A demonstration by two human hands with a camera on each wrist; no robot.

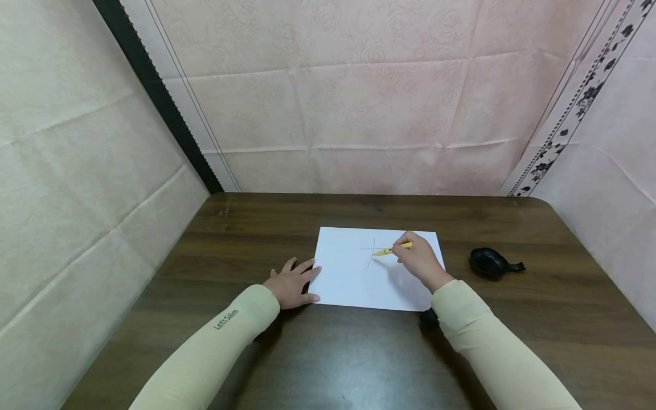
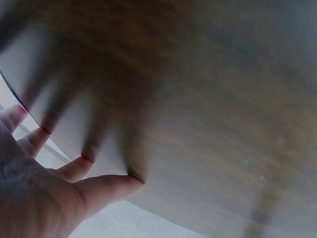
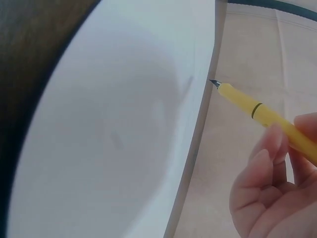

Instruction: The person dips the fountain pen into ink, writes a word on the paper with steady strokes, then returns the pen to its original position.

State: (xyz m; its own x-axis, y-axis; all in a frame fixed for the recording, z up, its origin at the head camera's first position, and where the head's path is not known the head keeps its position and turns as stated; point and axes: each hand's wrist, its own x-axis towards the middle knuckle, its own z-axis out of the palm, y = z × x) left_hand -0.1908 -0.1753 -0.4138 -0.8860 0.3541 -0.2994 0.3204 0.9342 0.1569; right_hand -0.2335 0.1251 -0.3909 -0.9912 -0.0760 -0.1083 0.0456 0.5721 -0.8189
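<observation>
A white sheet of paper (image 1: pixel 343 285) lies on the brown table, with a few thin crossing lines drawn on its upper middle. Between thumb and fingers, my right hand (image 1: pixel 417 261) pinches a yellow fountain pen (image 3: pixel 257 111). Its dark nib points left, close to the drawn lines in the head view; in the right wrist view the nib stands a little off the sheet. My left hand (image 1: pixel 292 286) has its fingers spread, fingertips at the paper's left edge. In the left wrist view that hand's fingertips (image 2: pixel 136 181) touch the tabletop.
To the right of the paper, a black rounded object with a short stem (image 1: pixel 489 262) rests on the wooden table (image 1: pixel 246 228). A small black thing (image 1: pixel 429 319) shows under the right wrist, partly hidden. Pale patterned cloth (image 1: pixel 369 114) hangs behind the table and on both sides.
</observation>
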